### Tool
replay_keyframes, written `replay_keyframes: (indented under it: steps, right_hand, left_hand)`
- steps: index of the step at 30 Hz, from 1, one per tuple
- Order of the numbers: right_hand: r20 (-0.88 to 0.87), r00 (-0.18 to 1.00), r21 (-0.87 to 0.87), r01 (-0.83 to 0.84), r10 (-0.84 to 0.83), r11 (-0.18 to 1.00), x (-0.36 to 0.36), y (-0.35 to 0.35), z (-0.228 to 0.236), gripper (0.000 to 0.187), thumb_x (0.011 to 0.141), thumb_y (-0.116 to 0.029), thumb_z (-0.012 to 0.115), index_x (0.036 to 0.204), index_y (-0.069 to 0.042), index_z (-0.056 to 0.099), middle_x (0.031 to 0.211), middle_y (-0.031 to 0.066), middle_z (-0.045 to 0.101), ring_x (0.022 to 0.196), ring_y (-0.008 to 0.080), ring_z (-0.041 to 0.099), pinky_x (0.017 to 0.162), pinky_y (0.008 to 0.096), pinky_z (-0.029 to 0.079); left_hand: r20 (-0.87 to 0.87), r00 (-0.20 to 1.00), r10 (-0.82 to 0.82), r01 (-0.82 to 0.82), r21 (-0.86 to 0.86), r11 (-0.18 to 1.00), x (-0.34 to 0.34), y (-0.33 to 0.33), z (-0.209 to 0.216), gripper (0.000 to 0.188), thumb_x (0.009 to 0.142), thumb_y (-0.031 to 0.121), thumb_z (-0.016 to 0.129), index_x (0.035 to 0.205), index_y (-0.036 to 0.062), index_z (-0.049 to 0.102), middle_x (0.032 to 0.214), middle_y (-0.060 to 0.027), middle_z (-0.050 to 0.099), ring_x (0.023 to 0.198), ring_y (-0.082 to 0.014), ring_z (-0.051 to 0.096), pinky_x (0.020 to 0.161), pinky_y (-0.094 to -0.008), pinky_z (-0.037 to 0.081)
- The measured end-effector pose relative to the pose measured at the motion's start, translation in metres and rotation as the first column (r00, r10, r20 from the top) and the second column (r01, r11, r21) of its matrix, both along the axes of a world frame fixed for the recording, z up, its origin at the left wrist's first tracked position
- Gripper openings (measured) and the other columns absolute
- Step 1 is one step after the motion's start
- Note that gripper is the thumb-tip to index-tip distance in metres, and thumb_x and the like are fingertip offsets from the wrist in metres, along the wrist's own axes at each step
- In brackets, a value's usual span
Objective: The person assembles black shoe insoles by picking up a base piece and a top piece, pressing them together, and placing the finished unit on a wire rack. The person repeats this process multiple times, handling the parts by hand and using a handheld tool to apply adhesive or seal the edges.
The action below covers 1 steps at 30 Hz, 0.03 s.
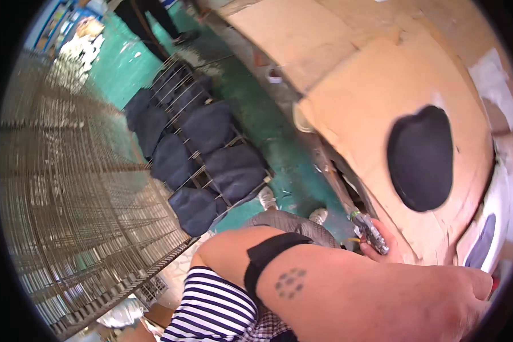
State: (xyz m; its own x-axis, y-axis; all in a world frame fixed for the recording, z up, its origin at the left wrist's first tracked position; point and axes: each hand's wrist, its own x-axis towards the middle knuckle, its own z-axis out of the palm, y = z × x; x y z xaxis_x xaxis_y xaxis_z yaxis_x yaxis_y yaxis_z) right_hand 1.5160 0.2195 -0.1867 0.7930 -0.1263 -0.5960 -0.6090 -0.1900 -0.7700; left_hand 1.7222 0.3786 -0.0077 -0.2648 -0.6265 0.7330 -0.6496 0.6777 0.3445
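- Right hand (382, 242): visible low at the edge of the cardboard-covered desk (347, 125); its grip is closed around a small tool (371, 232) with a grey metallic body and a green-and-yellow end. The exact kind of tool cannot be told.
- Left hand (467, 290): at the end of the large forearm that crosses the lower foreground, just right of and below the right-hand grip. Its fingers are out of sight at the picture's rim, so whether its grip is open or closed cannot be told.
- Black band (271, 253): wraps the left arm, well left of the tool-holding grip; a small dotted mark lies just beside it on the skin.
- Dark heart-shaped piece (420, 159): lies flat on the cardboard, above and slightly right of the right-hand grip, apart from it.
- Wire rack (202, 148): stands on the green floor (273, 142), far left of both grips, carrying rows of dark fabric pieces.
- Wire mesh panels (80, 194): stacked at the far left, beyond the rack.
- Striped shirt (211, 308): below the forearm, at the lower edge.
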Motion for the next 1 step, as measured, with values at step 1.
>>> replay_keyframes:
  steps: [1]
  right_hand:
    - [0.094, 0.995, -0.019, -0.025, 0.027, 0.999, -0.0182, -0.0158, 0.0020, 0.059, 0.078, -0.010, 0.072, 0.131, -0.003, 0.046, 0.097, 0.0068, 0.064, 0.086, 0.0139, 0.060, 0.082, 0.0295, 0.049]
  left_hand:
    - [-0.001, 0.999, -0.039, 0.039, -0.019, 0.999, -0.0163, -0.0153, 0.0046, 0.018, 0.074, 0.013, 0.053, 0.059, 0.0018, 0.053, 0.068, -0.0148, 0.051, 0.065, -0.0231, 0.050, 0.068, -0.0411, 0.037]
